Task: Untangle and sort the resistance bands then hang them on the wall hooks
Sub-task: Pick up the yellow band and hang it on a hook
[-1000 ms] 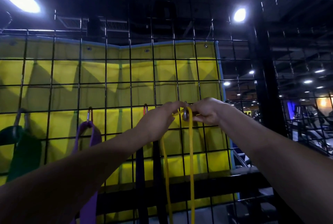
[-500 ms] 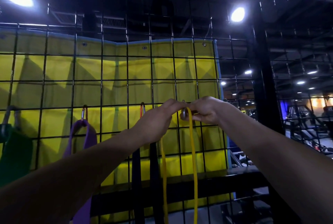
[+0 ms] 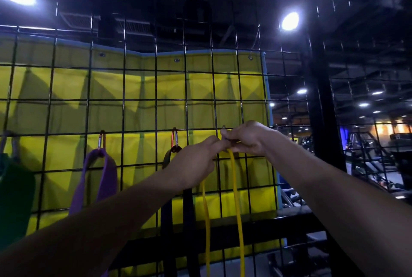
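Observation:
A thin yellow band [image 3: 236,205] hangs in a loop down the black wire grid wall [image 3: 156,98]. Its top is hidden between my two hands, which meet at a grid wire. My left hand [image 3: 194,163] pinches the top of the yellow band from the left. My right hand [image 3: 247,138] grips a small metal clip at the same spot; the clip is mostly hidden. Left of them a black band [image 3: 189,209] hangs from a red carabiner [image 3: 174,137], a purple band [image 3: 100,178] from an orange carabiner [image 3: 101,140], and a dark green band [image 3: 15,194] at the far left.
A yellow padded mat [image 3: 133,85] covers the wall behind the grid. A black horizontal beam [image 3: 223,234] runs below the bands. A black post [image 3: 321,98] stands right of the grid, with gym machines [image 3: 379,160] beyond. Bright ceiling lamps [image 3: 289,21] glare above.
The top of the yellow band has slipped from view between my fingers. Both hands stay at the same grid wire, pressed closer together. The camera shifted slightly right.

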A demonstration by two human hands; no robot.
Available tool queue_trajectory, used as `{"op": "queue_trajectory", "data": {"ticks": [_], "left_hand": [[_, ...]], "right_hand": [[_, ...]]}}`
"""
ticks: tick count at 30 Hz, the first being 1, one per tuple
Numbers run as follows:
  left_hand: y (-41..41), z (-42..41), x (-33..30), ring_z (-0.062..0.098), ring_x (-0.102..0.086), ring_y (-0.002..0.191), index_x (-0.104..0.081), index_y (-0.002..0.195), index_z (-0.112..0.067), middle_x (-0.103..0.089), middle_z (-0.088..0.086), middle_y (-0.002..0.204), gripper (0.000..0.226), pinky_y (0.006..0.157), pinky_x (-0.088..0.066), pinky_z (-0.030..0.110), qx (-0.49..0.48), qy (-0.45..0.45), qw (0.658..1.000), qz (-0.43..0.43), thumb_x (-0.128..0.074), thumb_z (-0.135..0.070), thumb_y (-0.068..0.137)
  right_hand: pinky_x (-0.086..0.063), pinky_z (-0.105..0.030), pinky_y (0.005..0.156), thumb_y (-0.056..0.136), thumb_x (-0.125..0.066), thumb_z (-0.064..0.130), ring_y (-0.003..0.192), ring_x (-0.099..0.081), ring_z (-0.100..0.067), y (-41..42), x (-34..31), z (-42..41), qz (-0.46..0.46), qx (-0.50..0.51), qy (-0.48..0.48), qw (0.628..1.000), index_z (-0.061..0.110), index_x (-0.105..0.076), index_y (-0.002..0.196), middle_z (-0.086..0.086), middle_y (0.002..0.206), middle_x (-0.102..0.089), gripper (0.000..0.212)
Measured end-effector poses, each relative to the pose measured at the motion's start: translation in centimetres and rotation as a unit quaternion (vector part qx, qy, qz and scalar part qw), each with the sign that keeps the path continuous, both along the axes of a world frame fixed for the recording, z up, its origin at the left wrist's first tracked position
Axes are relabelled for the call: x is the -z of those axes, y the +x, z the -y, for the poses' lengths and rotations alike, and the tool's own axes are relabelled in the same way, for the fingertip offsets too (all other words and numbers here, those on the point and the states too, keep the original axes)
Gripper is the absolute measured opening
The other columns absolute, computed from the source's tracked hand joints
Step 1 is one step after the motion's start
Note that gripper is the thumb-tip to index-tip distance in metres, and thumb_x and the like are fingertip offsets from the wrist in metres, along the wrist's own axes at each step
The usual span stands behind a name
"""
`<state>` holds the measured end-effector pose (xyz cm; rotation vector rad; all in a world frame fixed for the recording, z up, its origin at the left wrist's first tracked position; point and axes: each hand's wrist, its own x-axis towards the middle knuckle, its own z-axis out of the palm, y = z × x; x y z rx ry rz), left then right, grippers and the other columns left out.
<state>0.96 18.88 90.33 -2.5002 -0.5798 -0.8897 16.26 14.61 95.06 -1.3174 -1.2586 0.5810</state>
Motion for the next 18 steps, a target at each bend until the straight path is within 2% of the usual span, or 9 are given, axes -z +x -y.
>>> {"op": "queue_trajectory", "data": {"ticks": [3, 5, 7, 9, 12, 15, 18], "left_hand": [[0.3, 0.1, 0.8, 0.024, -0.059, 0.09, -0.025, 0.14, -0.038, -0.045, -0.001, 0.124, 0.063, 0.074, -0.052, 0.043, 0.03, -0.04, 0.998, 0.039, -0.044, -0.005, 0.089], [0.1, 0.3, 1.4, 0.019, -0.058, 0.089, -0.02, 0.139, -0.042, -0.048, -0.004, 0.127, 0.068, 0.075, -0.052, 0.038, 0.056, -0.083, 0.991, 0.086, -0.049, -0.006, 0.089], [0.1, 0.2, 1.7, 0.013, -0.052, 0.083, -0.022, 0.136, -0.04, -0.051, -0.006, 0.125, 0.065, 0.071, -0.047, 0.028, 0.075, -0.107, 0.984, 0.122, -0.053, -0.008, 0.088], [0.4, 0.2, 1.9, 0.009, -0.046, 0.078, -0.026, 0.132, -0.034, -0.053, -0.006, 0.118, 0.057, 0.069, -0.039, 0.023, 0.082, -0.116, 0.979, 0.145, -0.055, -0.01, 0.088], [0.6, 0.2, 2.0, 0.008, -0.046, 0.076, -0.032, 0.127, -0.025, -0.051, -0.006, 0.105, 0.046, 0.067, -0.037, 0.022, 0.072, -0.137, 0.973, 0.172, -0.056, -0.014, 0.089], [0.7, 0.3, 2.2, 0.011, -0.051, 0.081, -0.04, 0.126, -0.019, -0.054, -0.002, 0.105, 0.04, 0.069, -0.04, 0.023, 0.057, -0.153, 0.969, 0.186, -0.055, -0.016, 0.09], [0.8, 0.6, 2.4, 0.015, -0.058, 0.098, -0.05, 0.125, -0.017, -0.059, 0.002, 0.116, 0.036, 0.08, -0.046, 0.025, 0.057, -0.167, 0.965, 0.193, -0.056, -0.015, 0.09]], "right_hand": [[-0.054, -0.021, 0.063, 0.088, -0.062, 0.022, 0.069, -0.058, -0.012, 0.0, 0.4, 0.1, 0.002, -0.015, 0.011, 1.0, 0.005, -0.061, 0.082, -0.007, 0.076, -0.061, 0.018], [-0.054, -0.021, 0.059, 0.091, -0.058, 0.02, 0.065, -0.057, -0.014, 0.0, 0.9, 0.2, -0.014, -0.045, 0.028, 0.999, 0.006, -0.059, 0.078, -0.008, 0.071, -0.061, 0.019], [-0.053, -0.026, 0.069, 0.093, -0.055, 0.021, 0.066, -0.058, -0.015, 0.0, 1.3, 0.2, -0.009, -0.055, 0.042, 0.998, 0.008, -0.059, 0.077, -0.007, 0.072, -0.061, 0.021], [-0.051, -0.03, 0.075, 0.093, -0.055, 0.022, 0.07, -0.059, -0.015, 0.0, 1.7, 0.1, 0.0, -0.049, 0.049, 0.998, 0.01, -0.06, 0.079, -0.006, 0.074, -0.063, 0.019], [-0.052, -0.026, 0.071, 0.091, -0.058, 0.021, 0.072, -0.06, -0.014, 0.0, 2.1, 0.3, 0.007, -0.028, 0.064, 0.998, 0.011, -0.063, 0.086, -0.005, 0.079, -0.065, 0.012], [-0.053, -0.027, 0.072, 0.089, -0.06, 0.016, 0.079, -0.061, -0.015, 0.0, 3.2, 1.0, 0.019, -0.019, 0.073, 0.997, 0.012, -0.064, 0.086, -0.006, 0.085, -0.066, 0.007], [-0.054, -0.035, 0.081, 0.085, -0.065, 0.016, 0.086, -0.061, -0.017, -0.1, 4.7, 1.4, 0.059, 0.0, 0.096, 0.994, 0.014, -0.066, 0.082, -0.004, 0.084, -0.065, 0.003]]}}
